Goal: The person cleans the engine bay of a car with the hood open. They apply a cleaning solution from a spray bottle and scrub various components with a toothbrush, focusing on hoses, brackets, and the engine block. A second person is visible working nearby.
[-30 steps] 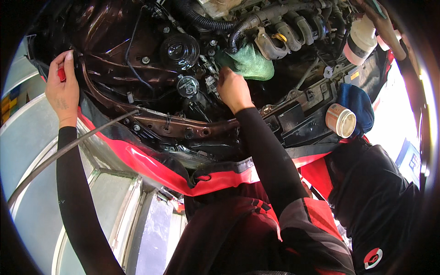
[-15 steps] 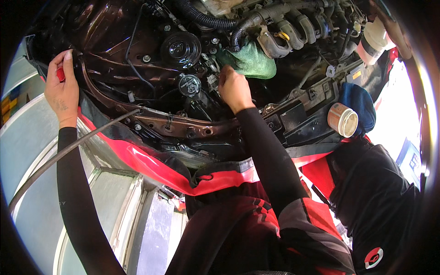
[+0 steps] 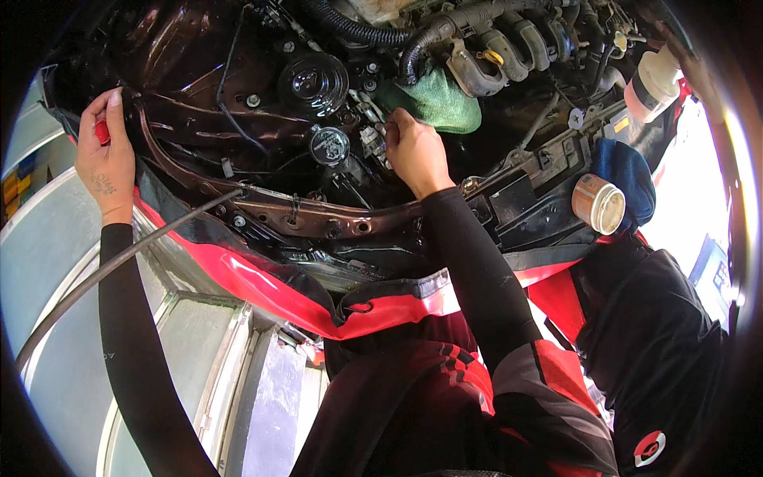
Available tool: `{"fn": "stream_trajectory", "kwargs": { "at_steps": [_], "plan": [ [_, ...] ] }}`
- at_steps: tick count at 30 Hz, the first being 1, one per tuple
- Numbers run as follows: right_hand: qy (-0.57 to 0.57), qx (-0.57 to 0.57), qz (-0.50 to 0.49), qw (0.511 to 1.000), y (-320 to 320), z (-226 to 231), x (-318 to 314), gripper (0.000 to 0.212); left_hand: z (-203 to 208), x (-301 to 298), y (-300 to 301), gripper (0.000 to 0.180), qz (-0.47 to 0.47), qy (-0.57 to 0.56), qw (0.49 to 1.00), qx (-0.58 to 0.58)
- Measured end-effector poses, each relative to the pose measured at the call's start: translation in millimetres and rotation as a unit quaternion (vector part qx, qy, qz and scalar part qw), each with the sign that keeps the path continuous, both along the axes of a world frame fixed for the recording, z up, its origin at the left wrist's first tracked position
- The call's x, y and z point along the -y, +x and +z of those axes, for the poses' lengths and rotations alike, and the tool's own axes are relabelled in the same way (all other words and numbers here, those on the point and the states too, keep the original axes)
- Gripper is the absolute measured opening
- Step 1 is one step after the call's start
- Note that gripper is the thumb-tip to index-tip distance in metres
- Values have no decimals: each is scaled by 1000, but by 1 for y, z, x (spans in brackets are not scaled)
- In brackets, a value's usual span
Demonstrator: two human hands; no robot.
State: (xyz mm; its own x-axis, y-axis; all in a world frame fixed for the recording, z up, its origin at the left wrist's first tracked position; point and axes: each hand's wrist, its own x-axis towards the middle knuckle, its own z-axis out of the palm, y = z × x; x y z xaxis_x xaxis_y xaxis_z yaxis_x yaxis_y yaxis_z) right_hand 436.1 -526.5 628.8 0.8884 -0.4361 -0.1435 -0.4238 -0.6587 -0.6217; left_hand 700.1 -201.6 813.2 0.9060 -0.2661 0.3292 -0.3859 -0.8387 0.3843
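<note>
One engine bay (image 3: 191,127): dark brown painted metal, glossy, spread over the upper half of the frame.
Cover (image 3: 262,290): red and black, draped along the bay's near edge, across the middle of the frame.
Dark garment (image 3: 652,358): lower right, with a round red-and-white patch.
Sleeves (image 3: 477,274): black, running up both forearms from the lower part of the frame.
Rod (image 3: 119,258): grey, slanting from the left rim to the bay's front edge.
Left hand (image 3: 106,167): upper left, at the bay's edge, thumb and curled fingers closed around a small red object.
Right hand (image 3: 417,155): upper centre, fingers bent, tips partly hidden; cannot tell whether they are clamped on anything.
Green cloth (image 3: 441,103): upper centre, bunched just beyond the right hand.
Blue cloth (image 3: 628,175): right side, crumpled behind the jar.
Bottle (image 3: 656,83): whitish, tilted, upper right.
Jar (image 3: 598,204): open, right side, pale contents.
Round black cap (image 3: 329,146): upper centre, left of the right hand.
Metal fitting (image 3: 371,143): upper centre, right beside the right hand's fingertips.
Red object (image 3: 102,132): upper left, inside the left hand, mostly covered.
</note>
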Motion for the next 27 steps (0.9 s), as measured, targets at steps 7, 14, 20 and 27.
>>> {"fn": "stream_trajectory", "kwargs": {
  "at_steps": [7,14,20,27],
  "plan": [
    [-99,-60,129,985,21,21,4,16,0,0,1,31,8,-4,1000,-5],
    [-167,-134,256,943,49,46,15,19,1,2,-5,30,13,-14,1000,-1],
    [-177,-194,271,926,60,59,22,18,1,3,-4,29,-3,-29,1000,7],
    [-180,-117,318,923,57,48,23,21,-3,-1,0,28,-9,-17,1000,15]
  ]
}}
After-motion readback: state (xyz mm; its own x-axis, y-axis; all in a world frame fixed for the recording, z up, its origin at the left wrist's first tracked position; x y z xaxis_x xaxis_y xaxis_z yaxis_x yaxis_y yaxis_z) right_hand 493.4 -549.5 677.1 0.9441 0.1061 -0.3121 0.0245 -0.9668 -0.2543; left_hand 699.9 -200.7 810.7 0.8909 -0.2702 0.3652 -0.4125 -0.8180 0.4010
